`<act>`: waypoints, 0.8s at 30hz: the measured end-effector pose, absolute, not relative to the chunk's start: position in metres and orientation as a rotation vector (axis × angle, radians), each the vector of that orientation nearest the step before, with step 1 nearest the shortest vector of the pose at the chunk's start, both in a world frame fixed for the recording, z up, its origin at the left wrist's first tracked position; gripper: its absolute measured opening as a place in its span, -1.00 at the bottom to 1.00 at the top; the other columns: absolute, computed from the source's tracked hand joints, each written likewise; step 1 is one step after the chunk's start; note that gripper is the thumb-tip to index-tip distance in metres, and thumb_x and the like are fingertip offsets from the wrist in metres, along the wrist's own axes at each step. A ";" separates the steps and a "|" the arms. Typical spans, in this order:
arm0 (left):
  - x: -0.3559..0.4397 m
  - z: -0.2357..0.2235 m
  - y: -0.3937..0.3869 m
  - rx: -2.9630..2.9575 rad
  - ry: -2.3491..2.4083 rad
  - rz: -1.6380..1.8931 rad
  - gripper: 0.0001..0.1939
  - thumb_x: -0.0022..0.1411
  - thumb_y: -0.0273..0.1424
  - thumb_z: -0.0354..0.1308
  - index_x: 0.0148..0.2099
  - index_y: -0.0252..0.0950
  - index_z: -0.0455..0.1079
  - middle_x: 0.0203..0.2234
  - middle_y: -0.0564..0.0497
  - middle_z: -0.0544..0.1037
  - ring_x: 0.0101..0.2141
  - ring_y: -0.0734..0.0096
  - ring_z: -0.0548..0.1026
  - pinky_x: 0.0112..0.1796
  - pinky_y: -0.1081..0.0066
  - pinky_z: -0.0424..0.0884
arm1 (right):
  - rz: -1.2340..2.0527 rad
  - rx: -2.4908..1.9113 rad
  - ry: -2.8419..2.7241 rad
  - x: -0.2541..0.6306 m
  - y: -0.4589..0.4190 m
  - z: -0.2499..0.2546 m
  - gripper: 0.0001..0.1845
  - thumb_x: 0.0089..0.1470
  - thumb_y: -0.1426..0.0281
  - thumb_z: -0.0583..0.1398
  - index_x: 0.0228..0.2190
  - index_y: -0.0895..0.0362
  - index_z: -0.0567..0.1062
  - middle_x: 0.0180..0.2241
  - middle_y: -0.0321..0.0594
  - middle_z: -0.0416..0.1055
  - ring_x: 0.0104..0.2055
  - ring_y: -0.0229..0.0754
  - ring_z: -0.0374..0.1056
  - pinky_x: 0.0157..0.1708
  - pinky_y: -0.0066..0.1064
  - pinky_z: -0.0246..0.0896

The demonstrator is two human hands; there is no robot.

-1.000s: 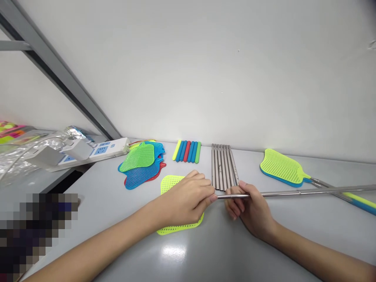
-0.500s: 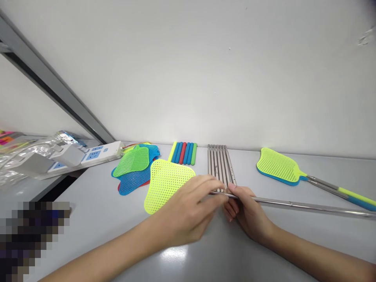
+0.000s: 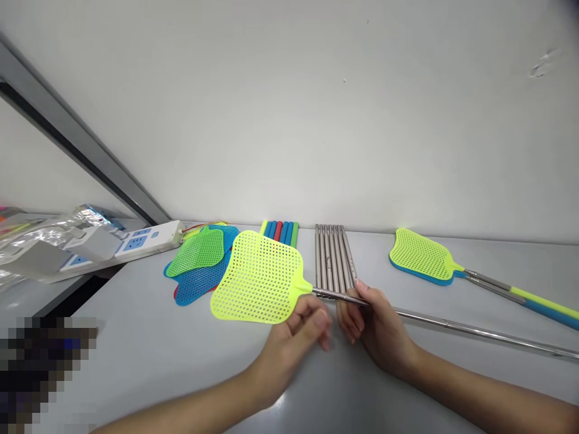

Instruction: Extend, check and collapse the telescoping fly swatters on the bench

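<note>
My right hand (image 3: 373,328) grips a long metal rod (image 3: 461,328) near its left end. A yellow mesh swatter head (image 3: 260,277) sits on that end of the rod, raised above the table. Just below the head's neck, my left hand (image 3: 301,337) hangs loose with fingers curled and nothing in it. A row of several metal rods (image 3: 332,258) lies right behind both hands.
A pile of green, blue and red swatter heads (image 3: 199,265) lies at the left, coloured grips (image 3: 280,230) by the wall. Two finished swatters (image 3: 429,259) lie at the right. A power strip (image 3: 136,241) and plastic bags (image 3: 40,241) sit far left on the grey table (image 3: 158,361).
The yellow head came up off the table and now sits on the rod's end. My left hand has let go of it and dropped below. The rod tilted lower at the right.
</note>
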State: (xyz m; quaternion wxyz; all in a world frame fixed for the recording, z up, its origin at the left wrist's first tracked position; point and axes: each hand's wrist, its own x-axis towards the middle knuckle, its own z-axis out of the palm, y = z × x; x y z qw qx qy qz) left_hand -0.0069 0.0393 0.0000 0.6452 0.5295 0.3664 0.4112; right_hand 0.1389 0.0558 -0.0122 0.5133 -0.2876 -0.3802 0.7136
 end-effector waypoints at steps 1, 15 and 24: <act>-0.008 -0.002 0.043 1.161 0.887 1.058 -0.73 0.19 -0.22 -0.04 -0.45 -0.30 0.20 -0.58 0.08 0.24 -0.52 0.53 0.26 -0.43 0.49 0.25 | 1.711 -0.689 -0.921 0.139 0.056 -0.012 -0.46 0.09 0.21 -0.05 -0.83 0.15 0.17 -0.82 -0.35 0.04 -0.72 -0.32 0.06 -0.65 -0.46 -0.06; -0.009 -0.002 0.057 0.982 1.094 1.332 -0.73 0.18 -0.26 -0.03 -0.49 -0.30 0.22 -0.68 0.14 0.26 -0.63 0.58 0.22 -0.51 0.52 0.22 | 1.757 -0.733 -0.979 0.140 0.058 -0.015 -0.48 0.10 0.23 -0.07 -0.80 0.16 0.21 -0.80 -0.33 0.11 -0.70 -0.32 0.08 -0.63 -0.46 -0.04; -0.009 0.000 0.045 0.986 1.059 1.255 -0.61 0.23 -0.26 -0.11 -0.58 -0.32 0.20 -0.76 0.14 0.18 -0.70 0.62 0.13 -0.63 0.56 0.09 | 1.808 -0.702 -1.092 0.140 0.057 -0.018 -0.43 0.14 0.24 -0.16 -0.79 0.16 0.23 -0.78 -0.29 0.18 -0.68 -0.30 0.13 -0.59 -0.44 0.01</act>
